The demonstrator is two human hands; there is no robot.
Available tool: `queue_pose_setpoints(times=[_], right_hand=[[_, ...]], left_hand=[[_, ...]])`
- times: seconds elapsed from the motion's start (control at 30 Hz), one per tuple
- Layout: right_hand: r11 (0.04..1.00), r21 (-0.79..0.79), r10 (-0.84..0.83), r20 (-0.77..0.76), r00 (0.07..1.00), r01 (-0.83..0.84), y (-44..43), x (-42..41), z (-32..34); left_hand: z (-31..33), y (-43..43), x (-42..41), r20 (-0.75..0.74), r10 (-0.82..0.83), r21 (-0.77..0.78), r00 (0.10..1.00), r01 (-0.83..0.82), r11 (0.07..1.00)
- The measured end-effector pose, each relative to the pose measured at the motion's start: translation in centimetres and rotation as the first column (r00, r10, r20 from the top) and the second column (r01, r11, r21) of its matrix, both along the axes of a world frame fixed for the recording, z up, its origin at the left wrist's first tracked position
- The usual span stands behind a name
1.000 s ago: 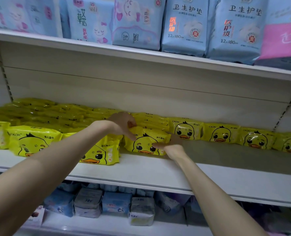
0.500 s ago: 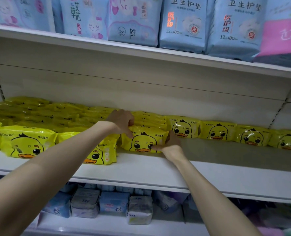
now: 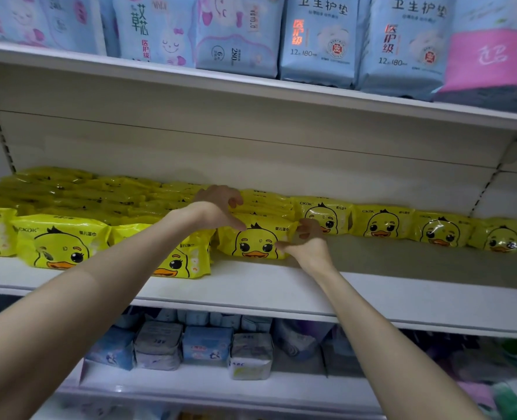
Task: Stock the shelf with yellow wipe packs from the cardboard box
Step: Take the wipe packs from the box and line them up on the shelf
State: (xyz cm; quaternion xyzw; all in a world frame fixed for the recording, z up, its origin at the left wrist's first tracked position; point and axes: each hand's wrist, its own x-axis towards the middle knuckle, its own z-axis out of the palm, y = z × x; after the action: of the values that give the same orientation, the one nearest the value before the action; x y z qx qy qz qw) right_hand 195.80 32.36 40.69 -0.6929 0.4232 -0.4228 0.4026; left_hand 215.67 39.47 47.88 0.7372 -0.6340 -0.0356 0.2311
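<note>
Both hands on one yellow wipe pack [image 3: 252, 239] standing upright on the middle shelf [image 3: 266, 287], front row. Left hand [image 3: 218, 207] — fingers curled over its top-left corner; right hand [image 3: 307, 242] — fingers pinching its right edge. More duck packs [image 3: 381, 222] line the back, rightward.

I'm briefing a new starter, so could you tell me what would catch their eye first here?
The bright yellow duck-faced wipe packs lining the middle shelf stand out most. At centre, the left hand and right hand frame one pack. Pale blue packs fill the shelf above.
</note>
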Motion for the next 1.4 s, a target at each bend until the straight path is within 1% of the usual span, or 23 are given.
queue_pose_setpoints(times=[0.1, 0.17, 0.23, 0.3, 0.37, 0.47, 0.57, 0.73, 0.87, 0.93, 1.03, 1.1, 1.2, 1.27, 1.4], right_hand=[[1.000, -0.021, -0.004, -0.035, 0.999, 0.003, 0.6, -1.0, 0.4], [1.000, -0.029, -0.005, -0.061, 0.998, 0.003, 1.1, -1.8, 0.5], [0.999, -0.037, -0.006, -0.062, 0.998, 0.003, 2.0, -2.6, 0.5], [0.998, -0.055, 0.006, -0.031, 1.000, -0.008, 3.1, -3.4, 0.7], [0.997, -0.077, 0.028, 0.018, 0.999, -0.027, 4.3, -4.2, 0.8], [0.996, -0.080, 0.044, 0.047, 0.998, -0.040, 6.3, -5.7, 0.6], [0.996, -0.080, 0.034, 0.077, 0.996, -0.028, 7.8, -7.2, -0.5], [1.000, -0.026, 0.006, 0.099, 0.995, -0.003, 10.2, -9.9, -3.4], [1.000, 0.030, 0.004, 0.126, 0.992, -0.008, 12.4, -11.7, -6.6], [0.998, 0.058, 0.007, 0.112, 0.994, -0.013, 13.5, -12.5, -8.4], [0.994, 0.102, 0.015, 0.085, 0.996, -0.023, 15.2, -13.3, -11.0], [0.987, 0.159, 0.023, 0.068, 0.997, -0.034, 16.2, -13.7, -13.2], [0.966, 0.256, 0.017, 0.047, 0.999, -0.028, 17.4, -14.1, -16.3], [0.950, 0.310, 0.009, 0.050, 0.999, -0.024, 18.2, -14.2, -18.2], [0.906, 0.421, 0.026, 0.008, 1.000, -0.027, 19.3, -14.5, -22.5]], left_hand=[[0.0, 1.3, -1.0, -0.154, -0.056, -0.077, 0.986, 0.044, 0.996], [-0.2, 2.3, -2.0, -0.226, -0.084, -0.142, 0.970, 0.053, 0.988], [-0.5, 3.2, -3.1, -0.255, -0.100, -0.173, 0.962, 0.056, 0.983], [-0.9, 4.1, -4.3, -0.274, -0.125, -0.190, 0.954, 0.073, 0.979], [-1.1, 5.2, -5.3, -0.320, -0.149, -0.219, 0.936, 0.080, 0.972], [-2.0, 7.1, -7.0, -0.395, -0.183, -0.268, 0.900, 0.077, 0.960], [-3.6, 8.6, -8.8, -0.438, -0.197, -0.271, 0.877, 0.080, 0.959], [-7.4, 10.9, -11.3, -0.526, -0.219, -0.238, 0.822, 0.105, 0.966], [-11.6, 12.4, -12.6, -0.636, -0.187, -0.194, 0.749, 0.079, 0.978], [-13.9, 13.1, -13.0, -0.699, -0.159, -0.161, 0.697, 0.063, 0.985], [-17.2, 14.4, -13.7, -0.758, -0.098, -0.087, 0.644, 0.050, 0.995], [-19.5, 15.0, -14.2, -0.791, -0.047, -0.027, 0.610, 0.042, 0.999], [-23.0, 15.9, -14.8, -0.845, 0.029, 0.045, 0.535, 0.018, 0.999], [-25.4, 16.5, -14.9, -0.866, 0.089, 0.105, 0.493, 0.005, 0.994], [-29.8, 17.8, -15.4, -0.887, 0.186, 0.209, 0.423, 0.009, 0.978]])
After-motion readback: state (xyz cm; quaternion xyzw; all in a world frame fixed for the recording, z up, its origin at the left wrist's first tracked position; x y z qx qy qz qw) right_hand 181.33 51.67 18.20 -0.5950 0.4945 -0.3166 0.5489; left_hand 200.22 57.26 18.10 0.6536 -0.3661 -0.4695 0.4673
